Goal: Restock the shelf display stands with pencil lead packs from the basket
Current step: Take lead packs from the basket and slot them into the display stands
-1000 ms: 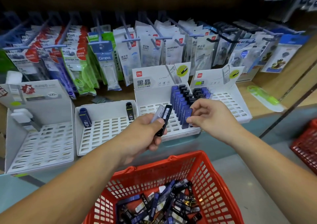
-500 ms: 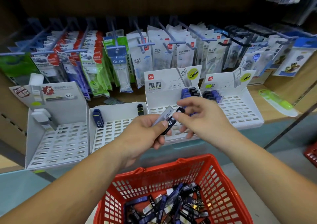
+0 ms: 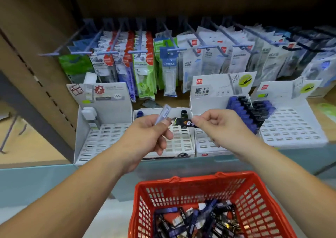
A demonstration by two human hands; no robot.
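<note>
**Two lead packs in hand at centre frame, neither yet seated**

We find the left hand (image 3: 145, 137) at centre frame with its fingers curled. It pinches a slim translucent grey plastic lead pack (image 3: 164, 114), which stands tilted above the thumb. Just to the right, the right hand (image 3: 216, 126) pinches the right end of a flat black plastic lead pack (image 3: 183, 123) with a white label. This pack lies roughly level between the two hands. Its left end meets the left thumb; we cannot tell whether that thumb also grips it.

Behind the hands sits a low white perforated display stand (image 3: 179, 145), holding one blue pack (image 3: 140, 113) and one black pack (image 3: 184, 112) at its back. To the right, a taller white perforated stand (image 3: 205, 141) carries a row of blue and black packs (image 3: 243, 110). Further loose packs (image 3: 200, 219) lie in the red plastic mesh basket (image 3: 181, 183) at bottom centre.

In our judgement the packs are light, rigid and smooth-sided, so liable to slip. We advise a pinch on the flat faces near one end, leaving the other end free to enter a slot.
</note>
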